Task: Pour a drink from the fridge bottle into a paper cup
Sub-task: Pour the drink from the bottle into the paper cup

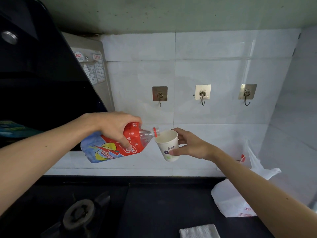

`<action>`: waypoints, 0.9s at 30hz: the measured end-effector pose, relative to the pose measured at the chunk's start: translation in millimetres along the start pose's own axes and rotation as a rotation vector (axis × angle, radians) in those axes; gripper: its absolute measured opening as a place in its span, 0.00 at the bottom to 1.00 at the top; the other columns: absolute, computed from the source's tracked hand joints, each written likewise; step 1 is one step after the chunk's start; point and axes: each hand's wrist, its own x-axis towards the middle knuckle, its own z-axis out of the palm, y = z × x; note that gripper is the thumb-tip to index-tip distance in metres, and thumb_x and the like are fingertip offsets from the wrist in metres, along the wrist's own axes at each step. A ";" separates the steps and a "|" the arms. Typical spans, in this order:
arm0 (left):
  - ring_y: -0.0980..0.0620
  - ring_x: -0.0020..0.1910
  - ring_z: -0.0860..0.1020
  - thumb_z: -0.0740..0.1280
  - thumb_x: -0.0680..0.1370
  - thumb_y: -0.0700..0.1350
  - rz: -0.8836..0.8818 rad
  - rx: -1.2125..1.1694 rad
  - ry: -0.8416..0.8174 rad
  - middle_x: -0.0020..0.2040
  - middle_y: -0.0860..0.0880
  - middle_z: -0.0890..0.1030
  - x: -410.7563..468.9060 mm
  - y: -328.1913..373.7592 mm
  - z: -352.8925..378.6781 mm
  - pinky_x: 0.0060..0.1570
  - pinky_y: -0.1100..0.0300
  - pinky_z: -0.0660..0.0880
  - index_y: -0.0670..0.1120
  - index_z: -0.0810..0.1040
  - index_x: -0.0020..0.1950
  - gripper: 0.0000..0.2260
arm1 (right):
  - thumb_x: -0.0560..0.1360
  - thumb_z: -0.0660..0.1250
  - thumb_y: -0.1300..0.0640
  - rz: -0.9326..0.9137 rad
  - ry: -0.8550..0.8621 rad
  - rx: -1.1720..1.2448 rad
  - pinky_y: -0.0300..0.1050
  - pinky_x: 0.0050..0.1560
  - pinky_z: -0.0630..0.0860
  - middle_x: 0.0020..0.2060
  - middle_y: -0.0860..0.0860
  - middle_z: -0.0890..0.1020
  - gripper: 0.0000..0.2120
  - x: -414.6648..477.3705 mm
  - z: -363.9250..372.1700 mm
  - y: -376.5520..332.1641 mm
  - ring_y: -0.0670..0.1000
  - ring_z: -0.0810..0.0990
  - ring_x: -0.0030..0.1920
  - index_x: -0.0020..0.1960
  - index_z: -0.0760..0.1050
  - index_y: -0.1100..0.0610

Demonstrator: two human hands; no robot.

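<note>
Left hand (114,127) tilting bottle (113,146), mouth over cup (168,146)

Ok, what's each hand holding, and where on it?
The left hand grips the ice tea bottle around its labelled upper body; the right hand holds the paper cup by its side wall.

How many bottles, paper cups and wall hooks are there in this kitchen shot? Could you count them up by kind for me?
bottle: 1
paper cup: 1
wall hooks: 3
Total: 5
</note>
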 end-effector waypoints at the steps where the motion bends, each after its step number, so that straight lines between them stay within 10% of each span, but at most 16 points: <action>1: 0.55 0.48 0.81 0.80 0.67 0.57 0.001 0.004 -0.005 0.54 0.58 0.79 0.2 -0.2 0.5 0.43 0.63 0.82 0.57 0.69 0.64 0.31 | 0.70 0.78 0.59 0.002 -0.003 -0.001 0.47 0.58 0.79 0.57 0.51 0.81 0.27 -0.3 0.9 0.9 0.49 0.81 0.55 0.65 0.71 0.49; 27: 0.57 0.45 0.81 0.80 0.65 0.60 0.000 0.098 -0.033 0.50 0.60 0.78 1.0 -0.5 2.1 0.39 0.64 0.79 0.58 0.69 0.62 0.31 | 0.70 0.78 0.59 0.023 -0.012 0.021 0.45 0.58 0.79 0.58 0.50 0.80 0.28 -7.6 11.2 11.6 0.49 0.80 0.57 0.66 0.71 0.50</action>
